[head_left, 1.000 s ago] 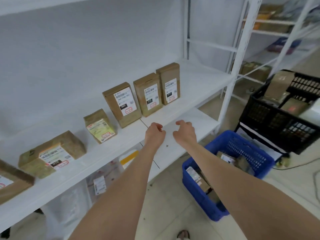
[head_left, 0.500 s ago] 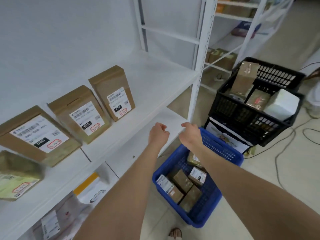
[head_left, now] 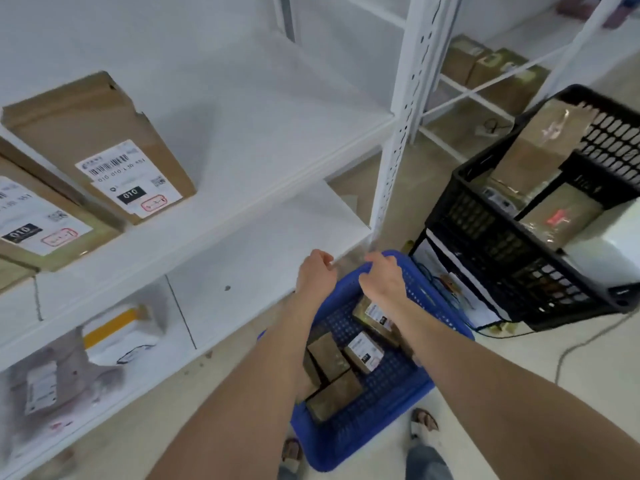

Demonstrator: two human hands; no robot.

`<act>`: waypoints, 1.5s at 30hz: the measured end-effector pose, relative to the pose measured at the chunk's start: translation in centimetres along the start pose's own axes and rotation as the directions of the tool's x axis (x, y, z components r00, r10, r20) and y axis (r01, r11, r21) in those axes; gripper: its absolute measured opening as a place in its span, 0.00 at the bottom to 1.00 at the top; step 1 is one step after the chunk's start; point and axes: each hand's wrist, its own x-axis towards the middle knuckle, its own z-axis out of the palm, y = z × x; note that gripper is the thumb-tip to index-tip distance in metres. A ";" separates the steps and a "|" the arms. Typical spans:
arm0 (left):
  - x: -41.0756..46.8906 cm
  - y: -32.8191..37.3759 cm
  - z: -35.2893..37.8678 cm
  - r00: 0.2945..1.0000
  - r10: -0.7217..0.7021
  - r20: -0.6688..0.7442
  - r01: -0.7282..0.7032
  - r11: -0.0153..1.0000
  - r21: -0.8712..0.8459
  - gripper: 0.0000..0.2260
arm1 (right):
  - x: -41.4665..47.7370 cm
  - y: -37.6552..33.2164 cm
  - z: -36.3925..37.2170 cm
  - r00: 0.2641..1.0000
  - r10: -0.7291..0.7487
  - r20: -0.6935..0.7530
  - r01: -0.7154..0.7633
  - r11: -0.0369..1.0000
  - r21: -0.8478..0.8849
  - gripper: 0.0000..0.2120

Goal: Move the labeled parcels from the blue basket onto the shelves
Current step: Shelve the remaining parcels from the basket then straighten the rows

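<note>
- Labeled parcels (head_left: 363,353) lie in the blue basket (head_left: 398,396), which stands on the floor at the foot of the shelves (head_left: 277,126). I see several brown boxes. Two show white labels face up; the others show plain card or run under my forearms.
- Placement, as I judge it: the basket is parked just beside the shelf front, so each parcel needs only a lift and a short reach.
- Shelved parcels (head_left: 100,143) sit at the left of the middle board with their labels turned toward me, and "010" is legible on two of them. I judge this keeps the codes readable from the aisle. Bare board runs to their right, up to the white upright (head_left: 405,116).
- Left hand (head_left: 315,275): it hangs over the corner of the lower shelf (head_left: 256,265). The fingers are loosely curled and nothing is in them. I cannot tell whether the knuckles touch the shelf edge.
- Right hand (head_left: 382,277): it is above the far rim of the blue basket. The fingers curl loosely downward and hold nothing. I cannot confirm contact with the rim.
- Step in hand, by my reading: both hands are empty and poised over the basket, so the next parcel has not yet been picked.
- Black basket (head_left: 519,244): it stands to the right, near the blue one, and holds wrapped goods that are outside this task.
</note>
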 end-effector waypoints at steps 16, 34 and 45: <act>7.1 -8.4 22.4 0.950 -0.306 0.057 0.308 0.950 -0.040 0.12 | 12.8 18.6 9.0 0.951 0.044 0.305 -0.015 0.995 -0.097 0.25; 17.7 -26.2 48.2 0.852 -0.286 0.439 0.438 0.849 -0.296 0.28 | 27.5 40.2 26.5 0.854 0.464 0.234 -0.487 0.872 0.047 0.42; 21.0 -26.7 51.7 0.867 -0.334 0.370 0.490 0.703 -0.515 0.07 | 28.5 41.2 29.0 0.937 0.309 0.164 -0.305 0.951 -0.049 0.25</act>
